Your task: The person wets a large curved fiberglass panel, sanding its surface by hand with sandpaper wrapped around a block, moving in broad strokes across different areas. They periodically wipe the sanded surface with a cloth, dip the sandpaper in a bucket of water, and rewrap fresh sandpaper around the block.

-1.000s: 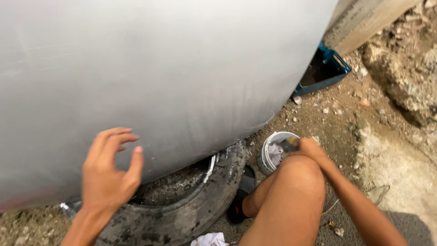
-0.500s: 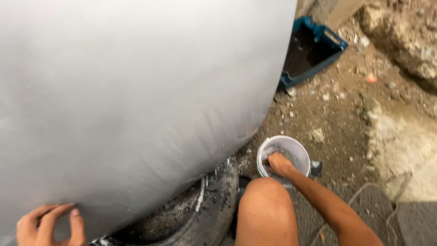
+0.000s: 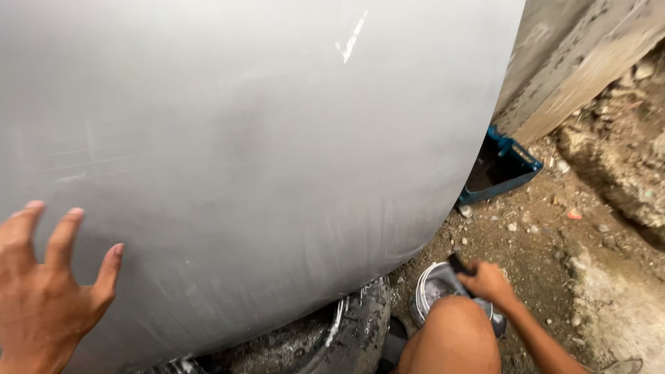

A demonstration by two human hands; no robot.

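The small round paint can point(image 3: 438, 291) sits on the dirt ground point(image 3: 547, 242) at about five o'clock in the view, just beside the person's bare knee point(image 3: 454, 339), and its inside looks coated with grey paint. The right hand point(image 3: 488, 282) hovers over the can's rim at its three o'clock side, fingers curled shut around a dark handle point(image 3: 458, 264) that sticks out toward eleven o'clock; the tool's working end is hidden, so what kind of tool it is cannot be told. At about eight o'clock the left hand point(image 3: 48, 298) is spread wide, fingers apart and holding nothing, raised in front of the big grey painted panel point(image 3: 242, 152); whether the fingertips actually press on it cannot be told. That panel fills most of the view from nine to one o'clock, smooth and curved, with a pale scratch near twelve o'clock. Under its lower edge, at six o'clock, a muddy tyre point(image 3: 346, 332) shows, close to the can. Farther out, at about three o'clock, a blue plastic crate point(image 3: 502, 166) lies open on the ground, with a concrete slab point(image 3: 589, 62) leaning at two o'clock and rough stones point(image 3: 609, 173) beside it.
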